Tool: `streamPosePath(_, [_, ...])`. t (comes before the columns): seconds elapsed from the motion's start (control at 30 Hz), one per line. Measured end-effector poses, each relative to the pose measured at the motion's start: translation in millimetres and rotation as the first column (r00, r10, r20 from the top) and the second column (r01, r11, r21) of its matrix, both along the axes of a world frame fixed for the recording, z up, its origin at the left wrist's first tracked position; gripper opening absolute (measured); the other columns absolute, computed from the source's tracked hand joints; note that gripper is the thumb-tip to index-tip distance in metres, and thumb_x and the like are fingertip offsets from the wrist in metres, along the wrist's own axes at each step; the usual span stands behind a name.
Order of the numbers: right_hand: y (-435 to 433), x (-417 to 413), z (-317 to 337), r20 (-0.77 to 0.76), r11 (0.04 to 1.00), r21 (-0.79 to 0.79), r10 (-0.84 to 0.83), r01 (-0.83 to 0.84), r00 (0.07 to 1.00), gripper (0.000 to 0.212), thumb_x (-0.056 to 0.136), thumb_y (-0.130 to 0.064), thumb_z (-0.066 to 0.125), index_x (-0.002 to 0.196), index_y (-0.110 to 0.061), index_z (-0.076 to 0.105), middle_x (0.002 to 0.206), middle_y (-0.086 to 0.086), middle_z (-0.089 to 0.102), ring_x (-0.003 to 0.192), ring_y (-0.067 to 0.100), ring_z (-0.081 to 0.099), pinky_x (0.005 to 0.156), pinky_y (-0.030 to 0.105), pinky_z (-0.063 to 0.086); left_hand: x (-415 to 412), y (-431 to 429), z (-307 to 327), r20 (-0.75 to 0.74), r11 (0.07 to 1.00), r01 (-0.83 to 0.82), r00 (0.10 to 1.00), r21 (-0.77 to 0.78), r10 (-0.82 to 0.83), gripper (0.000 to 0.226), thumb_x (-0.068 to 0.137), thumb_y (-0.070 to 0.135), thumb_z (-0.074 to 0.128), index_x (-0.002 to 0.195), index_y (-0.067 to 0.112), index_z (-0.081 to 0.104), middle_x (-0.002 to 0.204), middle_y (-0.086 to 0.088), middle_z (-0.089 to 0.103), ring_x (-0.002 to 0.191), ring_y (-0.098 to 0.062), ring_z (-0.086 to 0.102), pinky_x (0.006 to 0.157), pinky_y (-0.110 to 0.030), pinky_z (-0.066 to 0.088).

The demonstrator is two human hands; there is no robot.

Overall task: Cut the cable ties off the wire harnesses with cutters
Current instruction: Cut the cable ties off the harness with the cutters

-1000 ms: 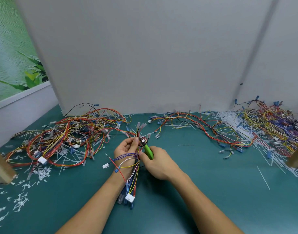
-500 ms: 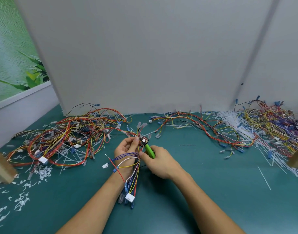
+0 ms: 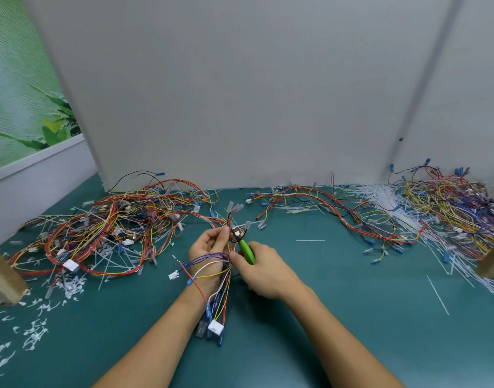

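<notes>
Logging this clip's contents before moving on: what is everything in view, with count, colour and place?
held harness: one, multicoloured wires, centre, trailing along the left wrist
cutters: one, green handles, centre, tip at the held harness
loose harnesses: several piles, mostly red and yellow, left, back centre, far right
cable ties: many, white, scattered left front and right
wooden posts: two, tan, left and right edges
table: one, teal
partition: grey, behind the table
left hand: holds the held harness
right hand: grips the cutters
</notes>
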State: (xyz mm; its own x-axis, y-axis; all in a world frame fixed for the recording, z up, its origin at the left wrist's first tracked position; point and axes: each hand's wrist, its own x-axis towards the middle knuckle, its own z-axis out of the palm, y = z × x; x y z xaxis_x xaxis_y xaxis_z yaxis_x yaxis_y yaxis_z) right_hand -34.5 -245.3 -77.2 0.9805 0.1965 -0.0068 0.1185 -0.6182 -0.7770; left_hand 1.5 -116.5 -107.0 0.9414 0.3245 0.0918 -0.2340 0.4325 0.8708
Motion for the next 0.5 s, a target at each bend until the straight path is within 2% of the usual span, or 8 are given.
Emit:
streamPosePath(0.13, [1.1, 0.7, -1.3, 0.005, 1.0, 0.01, -0.022, 0.022, 1.0, 0.039, 0.097, -0.055, 0.054, 0.077, -0.023, 0.049, 0.075, 0.004, 0.06, 0.074, 0.032, 0.066, 0.07, 0.044, 0.058, 0.4, 0.6, -0.5, 0.002, 1.0, 0.014, 1.0, -0.022, -0.014, 0.01, 0.091, 0.001, 0.065, 0.086, 0.008, 0.069, 0.069, -0.002, 0.072, 0.055, -0.009, 0.056, 0.05, -0.016, 0.046])
streamPosePath(0.3, [-1.2, 3.6, -2.6, 0.03, 0.997, -0.025, -0.076, 0.077, 0.997, 0.043, 0.098, -0.051, 0.056, 0.071, -0.019, 0.047, 0.065, 0.0, 0.053, 0.057, 0.019, 0.046, 0.052, 0.032, 0.036, -0.4, -1.9, 1.7, 0.0, 1.0, 0.01, 1.0, -0.028, -0.01, 0.005, 0.091, 0.002, 0.066, 0.088, 0.004, 0.068, 0.064, -0.001, 0.069, 0.046, -0.006, 0.053, 0.045, -0.017, 0.044])
streamPosePath(0.5, [-0.8, 4.0, -2.4, 0.03, 0.997, -0.023, -0.077, 0.078, 0.997, 0.042, 0.098, -0.049, 0.056, 0.072, -0.018, 0.049, 0.067, 0.001, 0.054, 0.058, 0.019, 0.047, 0.051, 0.032, 0.035, -1.7, -1.7, 2.3, -0.008, 1.0, 0.01, 1.0, -0.023, -0.011, 0.003, 0.091, 0.002, 0.066, 0.089, 0.003, 0.068, 0.067, -0.004, 0.068, 0.046, -0.006, 0.052, 0.045, -0.017, 0.043])
